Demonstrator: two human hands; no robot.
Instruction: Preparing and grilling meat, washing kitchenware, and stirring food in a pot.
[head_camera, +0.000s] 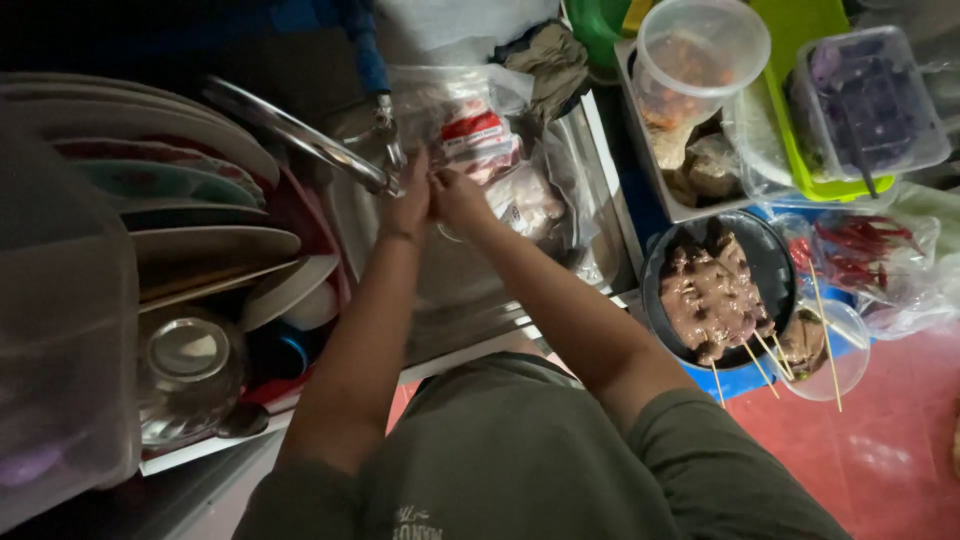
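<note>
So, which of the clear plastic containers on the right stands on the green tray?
The rectangular clear box with purple contents, at the far right, sits on the green tray. The round tub stands left of it, over a metal tray.

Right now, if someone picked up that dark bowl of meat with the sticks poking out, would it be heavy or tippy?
Probably heavy: the dark bowl is piled with raw meat. It may be slippery, since the meat looks wet. The wooden skewers lean over one rim, so they could slide out if it tilts.
</note>
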